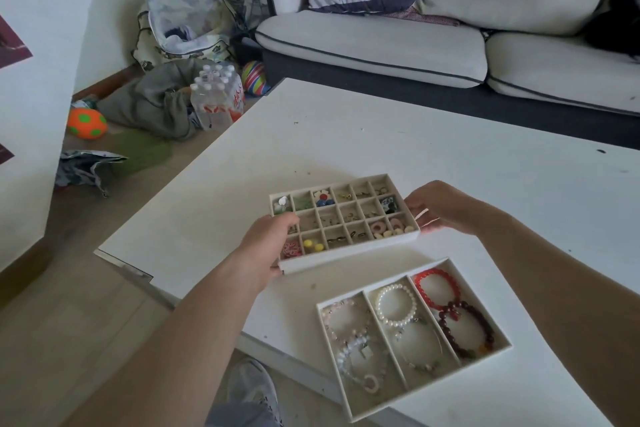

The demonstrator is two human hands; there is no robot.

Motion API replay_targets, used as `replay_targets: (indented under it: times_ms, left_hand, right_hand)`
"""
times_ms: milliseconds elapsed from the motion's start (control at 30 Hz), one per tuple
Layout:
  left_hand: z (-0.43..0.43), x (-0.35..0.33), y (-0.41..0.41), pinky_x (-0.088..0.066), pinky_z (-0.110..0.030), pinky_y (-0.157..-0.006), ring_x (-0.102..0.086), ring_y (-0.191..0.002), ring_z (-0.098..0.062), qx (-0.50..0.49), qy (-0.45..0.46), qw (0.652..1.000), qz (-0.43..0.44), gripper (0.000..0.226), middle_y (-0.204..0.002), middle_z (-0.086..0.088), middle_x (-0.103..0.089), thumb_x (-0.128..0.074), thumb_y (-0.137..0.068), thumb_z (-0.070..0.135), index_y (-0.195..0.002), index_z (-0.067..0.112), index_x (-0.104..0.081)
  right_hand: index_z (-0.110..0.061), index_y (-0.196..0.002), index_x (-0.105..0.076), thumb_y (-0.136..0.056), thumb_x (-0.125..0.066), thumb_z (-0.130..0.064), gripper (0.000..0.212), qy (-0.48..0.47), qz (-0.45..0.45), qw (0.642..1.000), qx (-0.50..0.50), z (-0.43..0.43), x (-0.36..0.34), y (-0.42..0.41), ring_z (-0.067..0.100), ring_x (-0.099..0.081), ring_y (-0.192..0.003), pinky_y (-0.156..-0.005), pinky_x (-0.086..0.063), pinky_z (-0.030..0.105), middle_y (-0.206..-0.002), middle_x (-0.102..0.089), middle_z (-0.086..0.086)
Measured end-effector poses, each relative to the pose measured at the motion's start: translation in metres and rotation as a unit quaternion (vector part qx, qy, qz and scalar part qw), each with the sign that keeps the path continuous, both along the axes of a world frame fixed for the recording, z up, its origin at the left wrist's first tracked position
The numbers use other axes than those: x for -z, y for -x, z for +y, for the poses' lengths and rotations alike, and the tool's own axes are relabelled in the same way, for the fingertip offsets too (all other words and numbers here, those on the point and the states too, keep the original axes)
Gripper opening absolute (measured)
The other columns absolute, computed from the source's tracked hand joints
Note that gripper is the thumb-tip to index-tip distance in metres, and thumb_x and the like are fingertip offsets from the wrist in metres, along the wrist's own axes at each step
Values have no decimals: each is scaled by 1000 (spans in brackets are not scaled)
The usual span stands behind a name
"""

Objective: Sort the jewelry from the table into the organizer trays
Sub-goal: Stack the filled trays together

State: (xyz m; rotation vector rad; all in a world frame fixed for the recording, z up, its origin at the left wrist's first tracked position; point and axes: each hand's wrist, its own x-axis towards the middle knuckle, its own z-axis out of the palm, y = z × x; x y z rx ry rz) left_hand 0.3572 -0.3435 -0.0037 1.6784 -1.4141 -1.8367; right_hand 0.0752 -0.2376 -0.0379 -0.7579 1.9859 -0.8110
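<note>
**Earring tray in both hands, 1 tilt from a spill**

The 18-cell tray (349,255) is held between my hands above the white table (415,149), just beyond the 3-lane bracelet tray (450,376). My left hand (266,246) clasps its near-left corner, thumb over the rim and fingers underneath. My right hand (440,208) pinches the far-right end. The tray looks raised a little off the tabletop, though I cannot be sure it is clear.

Most cells hold small loose pieces: studs, rings, yellow beads (313,245). The cells are shallow and open, so if 1 hand rises faster than the other, I expect bits to hop the dividers or scatter. The bracelet tray seems to poke past the table's near edge, and a knock from my forearm could send it to the floor.
</note>
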Motion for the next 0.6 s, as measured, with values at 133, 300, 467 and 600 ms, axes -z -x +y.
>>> replay_targets:
  times_ms: [133, 300, 467, 600]
  left_hand:
    - [-2, 2, 0, -58, -41, -80, -59, -91, -17, 1, 0, 1000, -6, 25, -102, -1, -57, -55, -100, 28, -121, 17, -60]
    - [-1, 6, 3, -58, -43, -85, -58, -84, -14, 12, 18, 1000, -9, 15, -93, 1, -58, -54, -99, 21, -111, 18, -62]
    - [-21, 39, -3, -61, -56, -79, -74, -85, -32, 51, 107, 990, -77, 24, -87, -5, -78, -52, -81, 18, -89, 25, -74]
    - [-34, 55, -4, -60, -61, -78, -73, -87, -42, 35, 130, 986, -98, 43, -89, -22, -74, -51, -67, 30, -91, 1, -72]
  right_hand:
    - [-5, -103, -77, -90, -65, 7, 21, 26, -16, 998, -49, 18, 9, 6, 24, -74, -92, -79, -61, 31, -98, -78, 10]
    - [-4, -91, -76, -85, -73, 6, 13, 57, 19, 998, 13, 19, 16, 2, 25, -74, -82, -77, -62, 35, -87, -77, 13]
    - [-3, -90, -76, -87, -73, 1, 6, 63, 30, 996, 50, 18, 22, -3, 20, -71, -69, -68, -61, 31, -82, -76, 16]
    - [1, -97, -71, -92, -67, 2, 6, 53, 16, 996, 68, 18, 26, -7, 20, -64, -61, -67, -56, 32, -77, -73, 17]
